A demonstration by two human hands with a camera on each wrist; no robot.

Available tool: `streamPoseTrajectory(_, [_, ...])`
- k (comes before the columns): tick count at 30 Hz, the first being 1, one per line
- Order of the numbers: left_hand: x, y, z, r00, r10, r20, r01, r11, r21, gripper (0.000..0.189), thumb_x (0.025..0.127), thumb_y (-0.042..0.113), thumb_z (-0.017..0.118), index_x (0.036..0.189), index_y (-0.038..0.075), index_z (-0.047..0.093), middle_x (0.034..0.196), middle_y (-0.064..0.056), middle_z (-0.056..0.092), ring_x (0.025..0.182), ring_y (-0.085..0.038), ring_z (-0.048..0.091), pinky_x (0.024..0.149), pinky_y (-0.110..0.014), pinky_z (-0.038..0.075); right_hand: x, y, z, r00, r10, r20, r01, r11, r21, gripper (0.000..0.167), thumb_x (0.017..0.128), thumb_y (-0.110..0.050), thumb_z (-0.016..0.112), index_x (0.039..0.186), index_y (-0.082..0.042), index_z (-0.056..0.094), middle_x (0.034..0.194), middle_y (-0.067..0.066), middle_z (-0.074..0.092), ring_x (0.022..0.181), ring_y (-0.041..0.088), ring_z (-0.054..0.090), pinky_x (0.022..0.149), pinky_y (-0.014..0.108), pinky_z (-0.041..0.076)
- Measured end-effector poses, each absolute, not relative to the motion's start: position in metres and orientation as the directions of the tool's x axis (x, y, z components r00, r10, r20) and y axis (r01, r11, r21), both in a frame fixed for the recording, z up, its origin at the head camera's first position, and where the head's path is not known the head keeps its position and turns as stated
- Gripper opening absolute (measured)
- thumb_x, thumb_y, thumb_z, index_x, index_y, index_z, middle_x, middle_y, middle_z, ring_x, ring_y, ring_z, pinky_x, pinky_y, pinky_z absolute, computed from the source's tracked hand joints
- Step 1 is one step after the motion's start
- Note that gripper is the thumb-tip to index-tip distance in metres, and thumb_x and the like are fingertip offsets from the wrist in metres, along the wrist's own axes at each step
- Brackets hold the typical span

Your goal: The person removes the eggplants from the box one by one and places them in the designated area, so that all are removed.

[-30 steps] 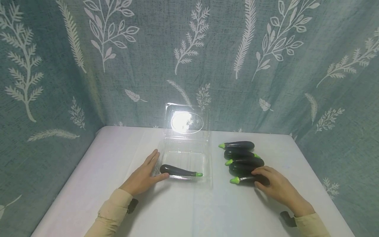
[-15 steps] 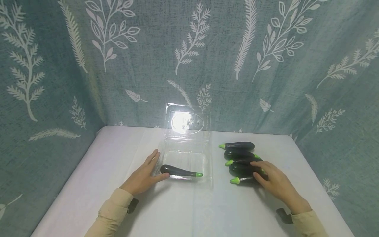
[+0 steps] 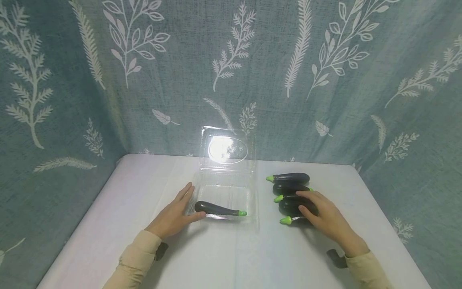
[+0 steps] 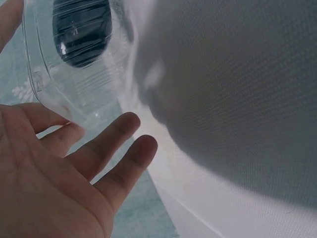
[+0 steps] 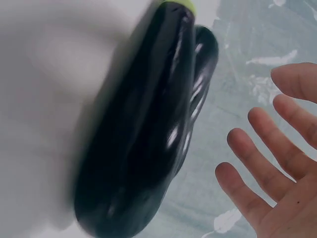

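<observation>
A clear plastic clamshell container [image 3: 224, 192] stands with its lid raised at the middle of the table. One eggplant [image 3: 216, 208] lies along its front side, green stem to the right. My left hand [image 3: 173, 217] rests at the container's left front corner, thumb by the front rim; in the left wrist view its fingers [image 4: 104, 148] are relaxed, some touching the clear wall. Over the row of eggplants [image 3: 291, 178] on the right is my right hand [image 3: 326, 216], fingers spread. The right wrist view shows these fingers apart from the nearest dark eggplant [image 5: 133, 129].
Several eggplants lie close together in the row, their stems pointing different ways. The raised lid [image 3: 227, 149] catches a bright glare. A leaf-patterned curtain [image 3: 180, 80] hangs behind the white table [image 3: 252, 257] and along both sides.
My right hand has come off the front eggplant and shifted left and slightly away over the row. The left hand, container and eggplants have stayed in place.
</observation>
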State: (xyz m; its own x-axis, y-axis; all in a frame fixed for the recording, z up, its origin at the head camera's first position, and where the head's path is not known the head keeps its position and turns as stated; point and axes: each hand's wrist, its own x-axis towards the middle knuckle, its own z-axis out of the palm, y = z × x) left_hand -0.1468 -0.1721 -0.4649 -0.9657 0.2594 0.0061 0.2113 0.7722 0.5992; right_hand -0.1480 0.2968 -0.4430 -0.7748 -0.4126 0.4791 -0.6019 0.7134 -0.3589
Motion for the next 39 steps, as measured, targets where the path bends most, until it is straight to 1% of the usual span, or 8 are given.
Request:
streamPoseTrajectory(3, [-0.147,-0.172,-0.465,-0.966,0.259,0.006,0.211,0.773,0.599,0.103,0.090,0.065,0.065,0.163,0.009,0.018,0.171,-0.005,0.009,0.147,-0.044,0.029,0.112,-0.067,0.031,-0.151,0.289,-0.442,-0.773,-0.419,0.477,-0.609,0.702,-0.369,0.044,0.090,-0.008,0.077,0.132,-0.007,0.063,0.130,0.004,0.065,0.124,0.030,0.058,0.111,0.017,0.033])
streamPoseTrajectory(8, [-0.147,-0.172,-0.465,-0.964,0.264,0.008,0.217,0.775,0.593,0.104,0.090,0.068,0.063,0.163,0.009,0.018,0.171,-0.004,0.009,0.146,-0.044,0.030,0.112,-0.066,0.032,-0.154,0.276,-0.442,-0.783,-0.413,0.464,-0.597,0.706,-0.380,0.044,0.092,-0.012,0.076,0.133,-0.011,0.063,0.131,0.002,0.065,0.125,0.027,0.058,0.107,0.040,0.044])
streamPoseTrajectory(10, [-0.147,-0.172,-0.466,-0.964,0.265,0.011,0.220,0.775,0.592,0.104,0.090,0.068,0.063,0.163,0.009,0.018,0.170,-0.005,0.010,0.146,-0.044,0.030,0.112,-0.066,0.032,-0.154,0.270,-0.442,-0.789,-0.413,0.455,-0.594,0.704,-0.390,0.044,0.092,-0.013,0.076,0.134,-0.011,0.063,0.131,0.001,0.064,0.126,0.025,0.058,0.105,0.046,0.045])
streamPoseTrajectory(18, [-0.147,-0.172,-0.464,-0.965,0.262,0.012,0.217,0.774,0.595,0.104,0.090,0.067,0.063,0.163,0.008,0.018,0.170,-0.006,0.010,0.146,-0.044,0.030,0.112,-0.065,0.032,-0.156,0.246,-0.442,-0.784,-0.444,0.433,-0.615,0.647,-0.450,0.042,0.094,-0.014,0.074,0.134,-0.010,0.063,0.133,0.000,0.063,0.127,0.022,0.057,0.105,0.044,0.047])
streamPoseTrajectory(24, [-0.146,-0.172,-0.463,-0.965,0.262,0.013,0.217,0.772,0.597,0.104,0.090,0.067,0.063,0.163,0.008,0.018,0.170,-0.006,0.010,0.147,-0.043,0.029,0.113,-0.065,0.031,-0.158,0.231,-0.440,-0.804,-0.443,0.398,-0.593,0.648,-0.478,0.040,0.097,-0.020,0.071,0.136,-0.016,0.062,0.135,-0.002,0.061,0.129,0.021,0.055,0.107,0.045,0.047])
streamPoseTrajectory(29, [-0.147,-0.172,-0.463,-0.966,0.260,0.018,0.220,0.777,0.589,0.104,0.090,0.067,0.064,0.163,0.008,0.019,0.170,-0.005,0.011,0.147,-0.043,0.030,0.113,-0.064,0.032,-0.160,0.218,-0.438,-0.811,-0.449,0.376,-0.585,0.638,-0.500,0.040,0.098,-0.024,0.070,0.137,-0.021,0.061,0.135,-0.006,0.061,0.125,0.017,0.056,0.102,0.045,0.050])
streamPoseTrajectory(31, [-0.147,-0.172,-0.463,-0.966,0.259,0.019,0.220,0.778,0.588,0.105,0.089,0.067,0.064,0.163,0.008,0.019,0.170,-0.005,0.011,0.147,-0.043,0.030,0.113,-0.065,0.032,-0.161,0.212,-0.438,-0.810,-0.448,0.380,-0.587,0.630,-0.508,0.039,0.098,-0.023,0.069,0.137,-0.022,0.062,0.134,-0.007,0.061,0.123,0.016,0.057,0.100,0.044,0.051])
streamPoseTrajectory(39, [-0.146,-0.173,-0.466,-0.965,0.262,0.015,0.219,0.773,0.596,0.107,0.088,0.071,0.062,0.163,0.008,0.018,0.170,-0.005,0.010,0.148,-0.042,0.028,0.114,-0.064,0.031,-0.164,0.191,-0.436,-0.779,-0.459,0.428,-0.627,0.588,-0.511,0.038,0.097,-0.020,0.071,0.134,-0.018,0.064,0.135,-0.006,0.063,0.130,0.014,0.055,0.105,0.039,0.049])
